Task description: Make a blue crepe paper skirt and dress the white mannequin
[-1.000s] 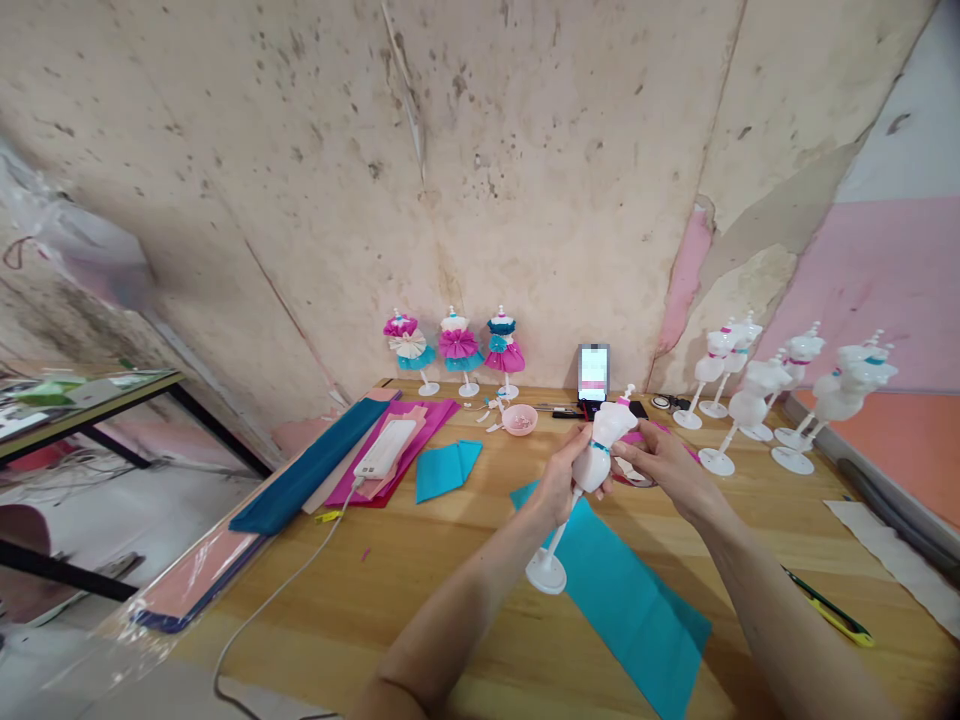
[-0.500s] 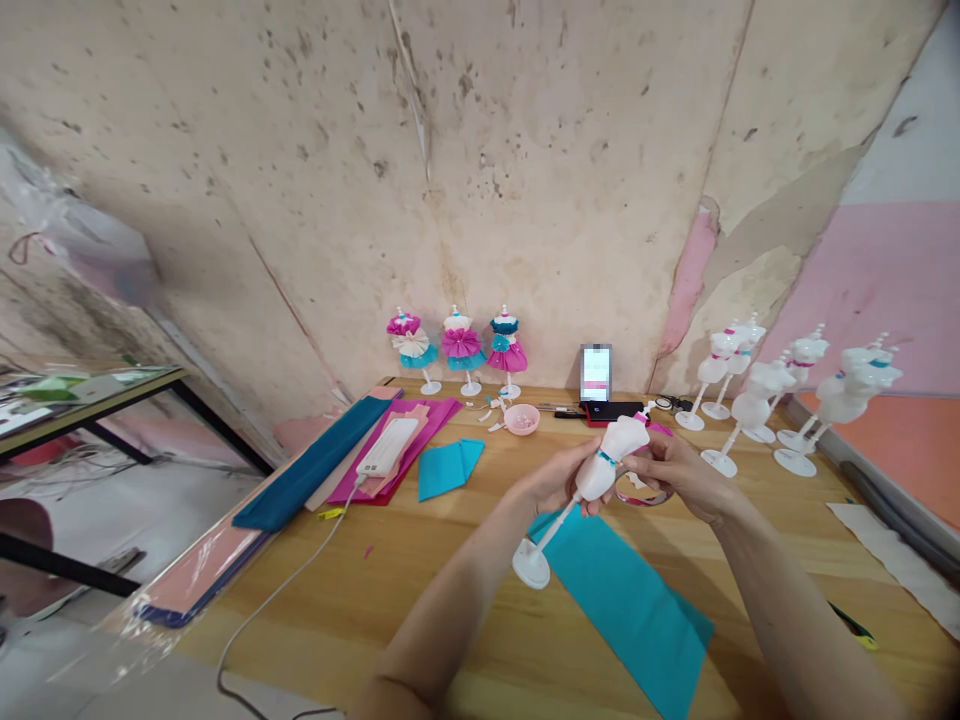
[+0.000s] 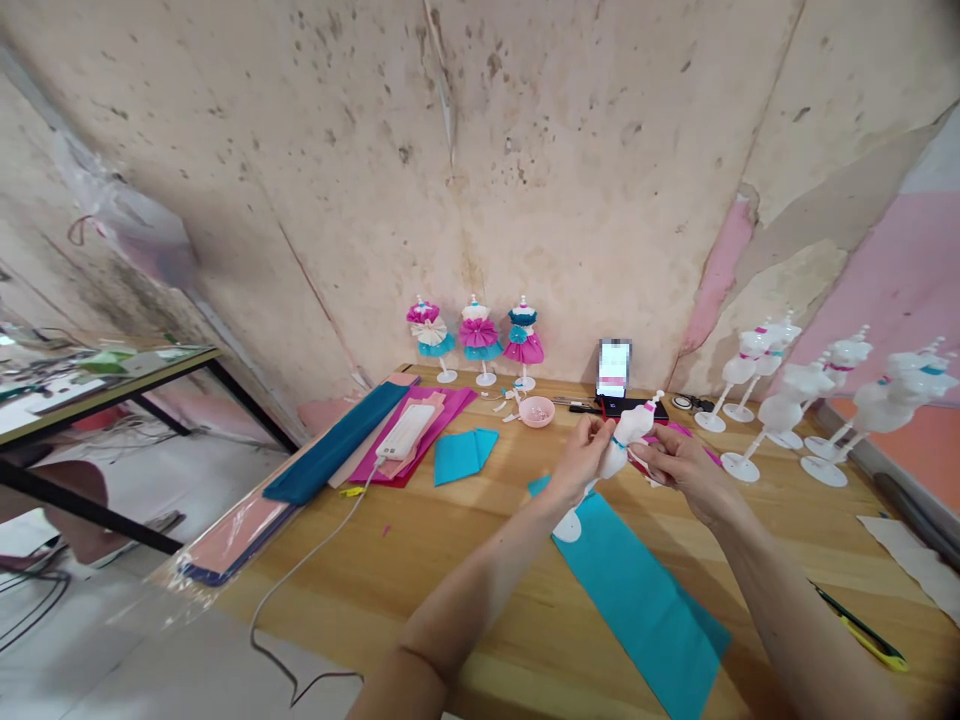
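Note:
Tilted over the table is a small white dress form (image 3: 616, 460) with a pink neck band and a thin blue band (image 3: 619, 442) round its waist. My left hand (image 3: 586, 455) is closed round its lower body from the left. At the waist's right side, my right hand (image 3: 679, 465) pinches with thumb and forefinger; what lies between the fingertips is too small to make out. The form's round base hangs over a long turquoise cloth strip (image 3: 645, 600). Magenta material (image 3: 709, 452) lies partly hidden behind my right hand.
Three dressed forms (image 3: 480, 335) stand along the wall, several bare white ones (image 3: 784, 398) at right. A pink bowl (image 3: 537, 411), phone (image 3: 614, 368), folded turquoise cloth (image 3: 463, 456), white power bank (image 3: 403, 434) on fabrics and yellow-handled scissors (image 3: 862, 630) are on the table.
The dress form has turned more upright, its pink neck now showing, and its base has moved up and right. Both hands stay on it. The view has shifted slightly left.

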Motion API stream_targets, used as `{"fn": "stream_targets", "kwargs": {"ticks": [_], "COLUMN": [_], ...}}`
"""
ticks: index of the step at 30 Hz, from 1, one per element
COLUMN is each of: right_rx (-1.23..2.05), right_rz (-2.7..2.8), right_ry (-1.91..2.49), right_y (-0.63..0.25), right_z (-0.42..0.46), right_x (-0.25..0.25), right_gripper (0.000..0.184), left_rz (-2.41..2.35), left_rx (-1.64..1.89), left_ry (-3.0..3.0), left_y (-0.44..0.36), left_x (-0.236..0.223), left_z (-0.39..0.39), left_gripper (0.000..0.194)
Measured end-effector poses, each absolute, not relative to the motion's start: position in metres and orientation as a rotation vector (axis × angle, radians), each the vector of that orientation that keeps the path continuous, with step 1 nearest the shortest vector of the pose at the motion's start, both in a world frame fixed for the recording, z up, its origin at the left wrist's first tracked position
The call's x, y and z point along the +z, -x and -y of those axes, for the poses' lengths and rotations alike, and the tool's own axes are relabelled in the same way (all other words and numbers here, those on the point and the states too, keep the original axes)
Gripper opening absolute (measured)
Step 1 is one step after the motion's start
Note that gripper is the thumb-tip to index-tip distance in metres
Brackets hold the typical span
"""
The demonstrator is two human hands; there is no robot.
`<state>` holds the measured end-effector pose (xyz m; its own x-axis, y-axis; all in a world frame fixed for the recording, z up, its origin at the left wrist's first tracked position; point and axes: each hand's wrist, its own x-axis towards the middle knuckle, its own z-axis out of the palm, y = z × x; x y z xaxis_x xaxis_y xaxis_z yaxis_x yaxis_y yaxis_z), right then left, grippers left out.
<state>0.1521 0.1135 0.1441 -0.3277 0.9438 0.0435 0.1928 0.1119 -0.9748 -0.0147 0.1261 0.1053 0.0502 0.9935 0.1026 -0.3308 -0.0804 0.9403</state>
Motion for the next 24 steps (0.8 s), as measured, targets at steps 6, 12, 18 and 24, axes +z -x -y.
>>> {"fn": "stream_targets", "kwargs": {"ticks": [6,12,18,24], "right_rx": [1.208,1.135,0.935,0.643], "right_rz": [1.588,1.543,1.66,1.744], "right_ry": [1.119,1.164,1.206,1.221], "right_y": [-0.149,-0.151,-0.151,-0.147], "right_z": [-0.113,-0.112,-0.109,-0.101], "right_x": [0.138,0.138,0.146,0.148], "right_gripper": [0.041,0.044,0.047,0.04], "left_rz": [-0.941,-0.847,-0.858,-0.825], "left_rx": [1.57,1.396,1.413,1.445], "left_ry": [-1.426,-1.537,-1.512,-1.344], "left_y": [0.008,0.006,0.015,0.014], "left_x": [0.114,0.117,0.121,0.122], "left_z": [-0.11,-0.104,-0.111,-0.111], "left_gripper": [0.036,0.064,0.044,0.05]}}
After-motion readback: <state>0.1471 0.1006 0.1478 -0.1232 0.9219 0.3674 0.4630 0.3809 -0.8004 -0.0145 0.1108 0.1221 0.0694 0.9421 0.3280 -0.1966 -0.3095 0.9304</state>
